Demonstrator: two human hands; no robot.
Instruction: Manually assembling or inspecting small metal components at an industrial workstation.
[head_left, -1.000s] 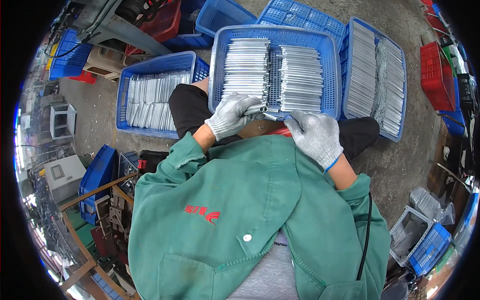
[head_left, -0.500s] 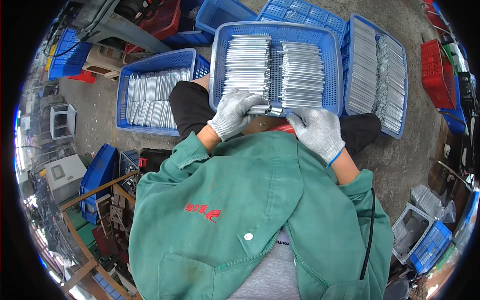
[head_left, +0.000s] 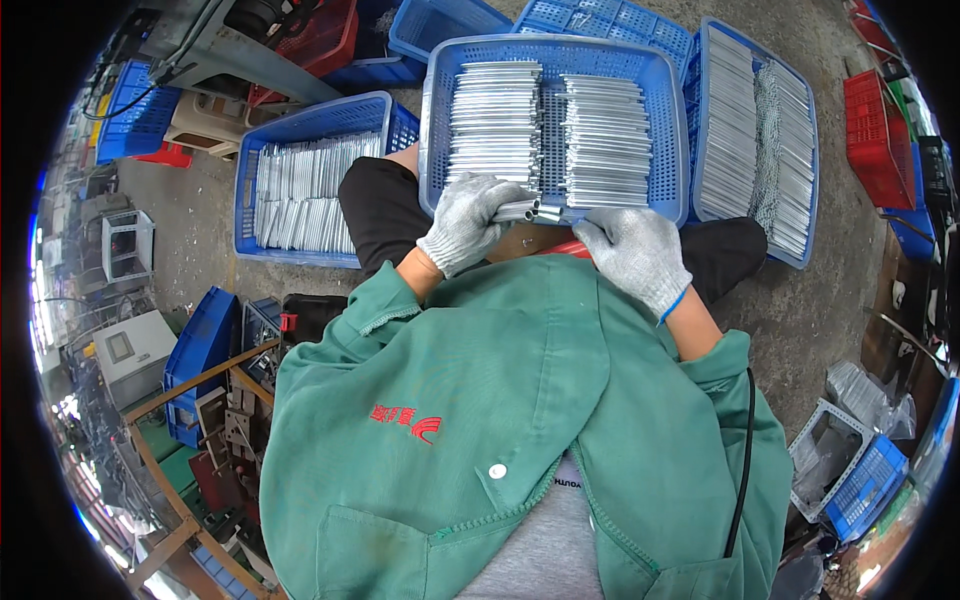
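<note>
Biggest thing: green jacket (head_left: 480, 390), just nearer than the mid blue basket (head_left: 668, 150). R of that basket: right-hand basket (head_left: 698, 130), packed w/ metal pieces. L of it: left-hand basket (head_left: 402, 128), same deal. Inside the mid basket, 2 bunches w/ a gap btwn, left row (head_left: 494, 125) & right row (head_left: 606, 140). At its near edge, both gloved: left hand (head_left: 470, 225), fingers curled closed round a few tubes; right hand (head_left: 637, 260), fingers bent, can't tell if they're pinching anything tbh. Smallest: held tubes (head_left: 516, 210), at the mid basket's near edge, ends poking twd the right hand. Imo current step = handling a small bunch btwn both hands; next move prob calls for firm L grip & careful R fingertips.
</note>
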